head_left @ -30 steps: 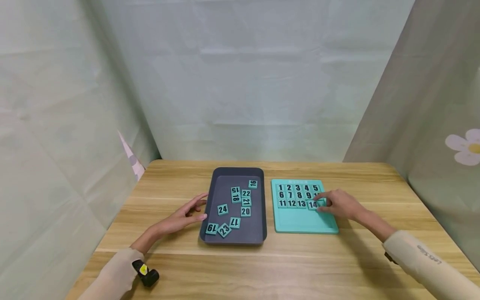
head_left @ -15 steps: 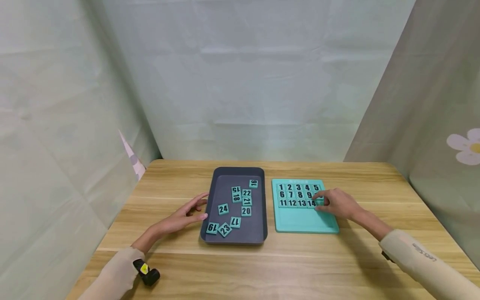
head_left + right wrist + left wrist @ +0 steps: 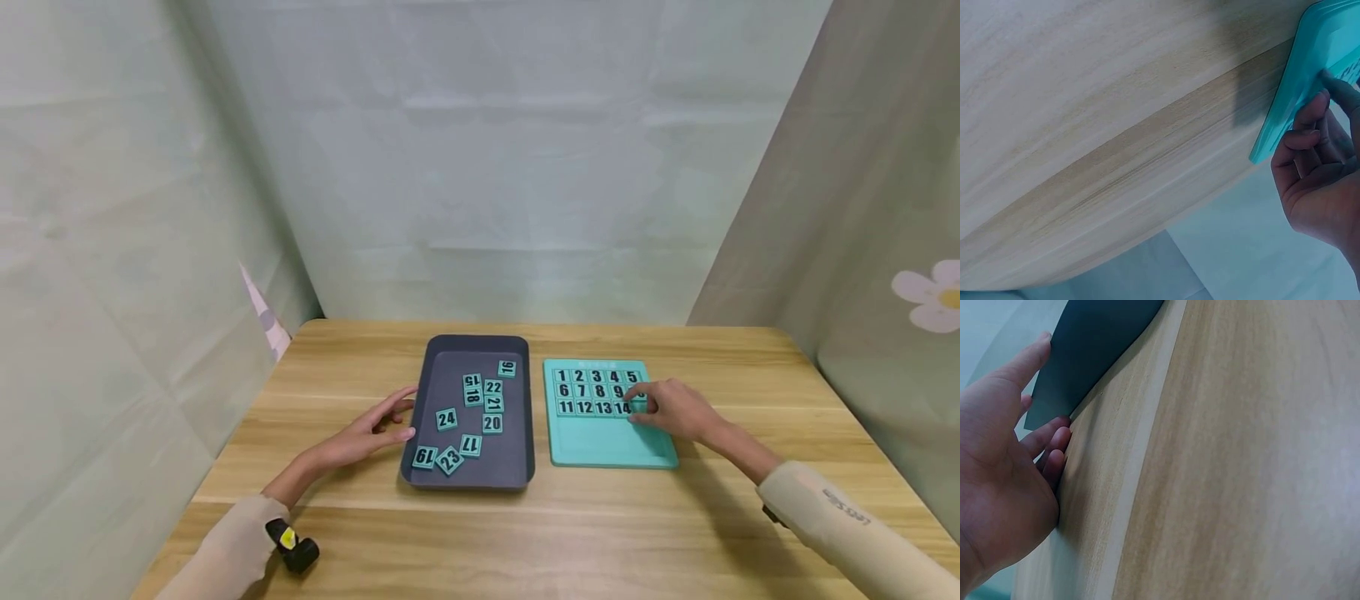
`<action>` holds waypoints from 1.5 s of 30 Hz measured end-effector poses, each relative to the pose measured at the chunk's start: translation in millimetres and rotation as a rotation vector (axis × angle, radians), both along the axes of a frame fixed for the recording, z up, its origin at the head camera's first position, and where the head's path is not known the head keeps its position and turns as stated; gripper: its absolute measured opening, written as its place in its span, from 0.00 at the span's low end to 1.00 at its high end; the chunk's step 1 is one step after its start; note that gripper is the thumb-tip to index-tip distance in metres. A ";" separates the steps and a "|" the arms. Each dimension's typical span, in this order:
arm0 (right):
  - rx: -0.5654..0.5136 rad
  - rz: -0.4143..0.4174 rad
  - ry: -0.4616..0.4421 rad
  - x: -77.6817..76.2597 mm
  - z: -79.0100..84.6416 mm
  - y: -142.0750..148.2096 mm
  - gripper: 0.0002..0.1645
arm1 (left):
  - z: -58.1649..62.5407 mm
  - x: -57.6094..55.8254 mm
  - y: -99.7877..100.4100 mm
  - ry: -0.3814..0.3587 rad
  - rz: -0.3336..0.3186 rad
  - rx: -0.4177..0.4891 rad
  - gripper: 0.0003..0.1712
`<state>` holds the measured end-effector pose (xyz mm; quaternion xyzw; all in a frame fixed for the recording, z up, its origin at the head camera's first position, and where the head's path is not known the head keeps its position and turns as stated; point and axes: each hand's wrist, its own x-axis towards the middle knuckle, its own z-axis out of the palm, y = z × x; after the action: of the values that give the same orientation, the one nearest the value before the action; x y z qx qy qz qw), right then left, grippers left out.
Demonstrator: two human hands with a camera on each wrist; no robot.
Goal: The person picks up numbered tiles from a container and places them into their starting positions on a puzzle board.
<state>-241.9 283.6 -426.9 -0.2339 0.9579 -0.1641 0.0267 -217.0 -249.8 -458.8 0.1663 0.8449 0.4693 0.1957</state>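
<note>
A dark grey tray point(image 3: 513, 450) holds loose teal number tiles, among them the 24 tile point(image 3: 446, 418) and the 20 tile point(image 3: 492, 423). At its left side is my left hand point(image 3: 367, 432), fingers extended, with the thumb tip at the rim. To the tray's right lies a teal board point(image 3: 600, 442) with tiles 1 to 14 in rows. My right hand point(image 3: 678, 408) has its thumb and index finger at the upper and lower right edges of the 14 tile point(image 3: 622, 407), which lines up with the 13 tile point(image 3: 603, 407). This hand partly covers the 10 tile.
The wooden table point(image 3: 600, 533) carries both tray and board. Pale cloth point(image 3: 525, 167) hangs behind the table and along both sides. A black wrist camera point(image 3: 296, 550) is strapped at the left sleeve.
The 14 tile, held slightly askew and low by my right hand a second ago, now sits straight in its row. My left hand keeps its place at the tray.
</note>
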 end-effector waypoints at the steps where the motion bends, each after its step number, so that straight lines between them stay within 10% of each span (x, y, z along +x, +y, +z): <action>1: 0.003 -0.004 -0.004 0.4 0.0 -0.2 0.17 | -0.1 0.1 0.0 0.000 -0.001 0.002 0.40; 45: -0.002 0.240 0.063 -6.8 51.4 -114.9 0.13 | -0.7 -0.1 0.7 0.007 0.010 0.025 0.41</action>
<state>-248.7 168.7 -375.5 -0.3519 0.9233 -0.1531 0.0157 -217.1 -249.2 -459.4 0.1661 0.8406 0.4800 0.1881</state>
